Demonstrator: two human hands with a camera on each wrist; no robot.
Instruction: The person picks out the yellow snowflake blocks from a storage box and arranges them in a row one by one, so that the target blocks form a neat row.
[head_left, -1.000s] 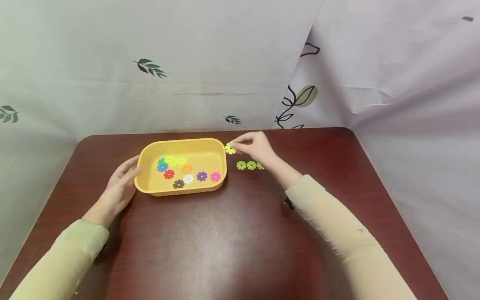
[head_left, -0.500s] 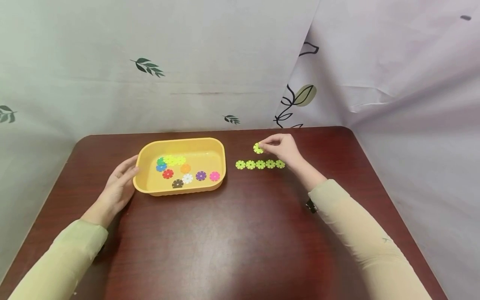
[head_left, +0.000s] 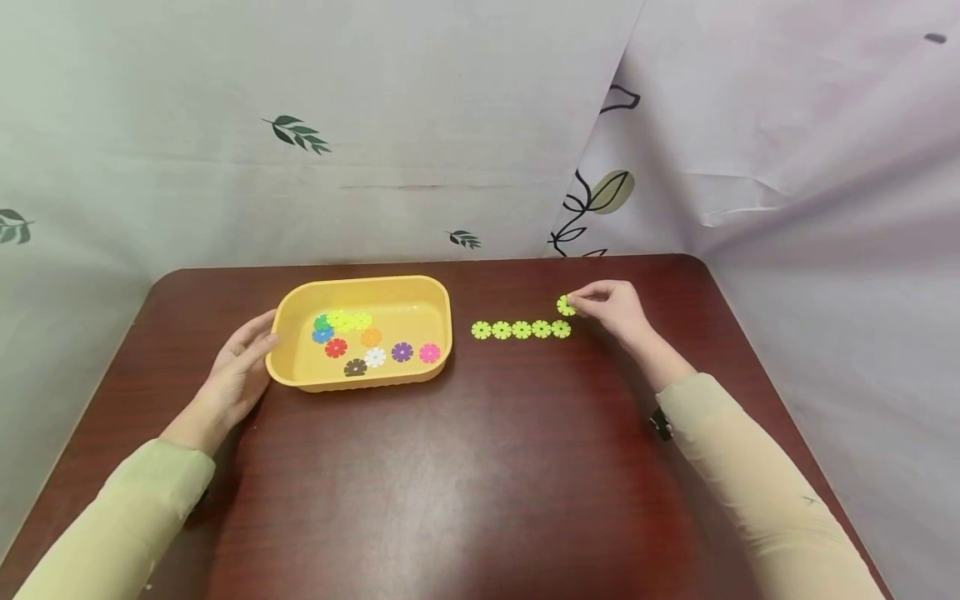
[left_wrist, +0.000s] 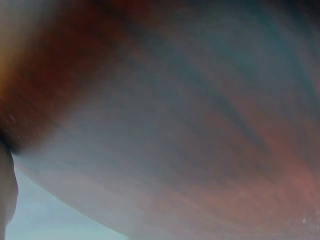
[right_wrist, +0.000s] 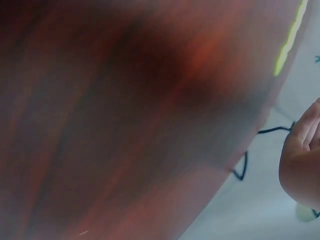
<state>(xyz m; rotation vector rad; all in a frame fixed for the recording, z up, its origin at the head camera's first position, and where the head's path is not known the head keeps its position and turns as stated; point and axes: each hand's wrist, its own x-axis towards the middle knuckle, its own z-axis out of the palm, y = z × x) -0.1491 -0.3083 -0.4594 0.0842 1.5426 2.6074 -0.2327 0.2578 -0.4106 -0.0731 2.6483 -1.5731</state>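
Right hand (head_left: 613, 310) has one yellow-green disc (head_left: 564, 306) pinched between thumb and fingertips, by its right edge. Disc sits just beyond, on the far side of, the right end of a row of five matching discs (head_left: 521, 330) on the table (head_left: 457, 483). Can't tell if it's touching the tabletop or a bit above it; wrist views don't show my fingertips.

Handling, my read: thin plastic, so near weightless. Stiff, maybe a slight flex if squeezed hard. Not fragile. Smooth faces could slip or spin in a two-point pinch, but the notched rim should give some bite. Best hold is what I've got: pinch the faces close to the rim, light pressure, rest of the disc exposed. Flat on the table they're probably awkward to lift; I'd get a nail under a notch.

Left hand (head_left: 238, 372) is at the left end of the yellow tray (head_left: 401, 293), thumb on the rim; can't tell how far the other fingers curl. Tray looks like rigid, light plastic, likely to slide if nudged. More yellow-green discs (head_left: 349, 320) lie bunched inside, far left, probably fiddly to separate.
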